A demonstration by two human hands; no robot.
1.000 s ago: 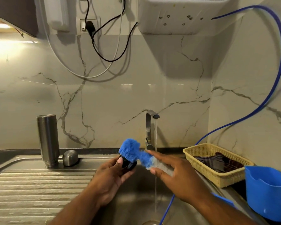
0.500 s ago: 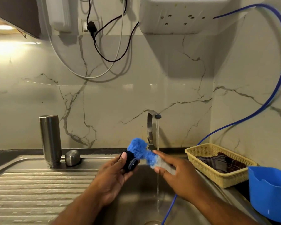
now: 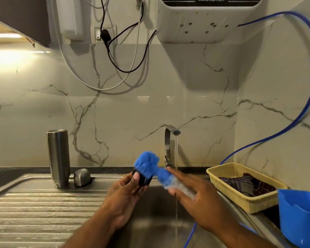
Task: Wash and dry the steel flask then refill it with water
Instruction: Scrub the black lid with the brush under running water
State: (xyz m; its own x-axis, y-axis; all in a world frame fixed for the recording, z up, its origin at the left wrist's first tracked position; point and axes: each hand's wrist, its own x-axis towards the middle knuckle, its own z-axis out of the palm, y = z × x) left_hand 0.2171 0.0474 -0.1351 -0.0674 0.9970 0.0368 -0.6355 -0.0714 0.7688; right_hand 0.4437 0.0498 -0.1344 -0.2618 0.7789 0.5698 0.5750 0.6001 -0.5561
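Flask: steel flask (image 3: 58, 156) stands neck-down, long axis vertical, on the drainboard (image 3: 43, 212) by the back wall; cap (image 3: 81, 177) just beside it.
Left grip (image 3: 122, 197): curled round a black lid (image 3: 141, 179).
Right grip (image 3: 200, 199): pinches the blue brush (image 3: 147, 163) by its handle.
Room: yellow basket (image 3: 227, 199) borders the basin (image 3: 150, 230) on its right.
Writing: "www.drinkprime.in" on the white purifier (image 3: 204, 20).

light: warm glow from 10 o'clock | shadow: below water filter (image 3: 204, 24) at 1 o'clock | blur: right hand (image 3: 197, 196) smeared | edges: bowed
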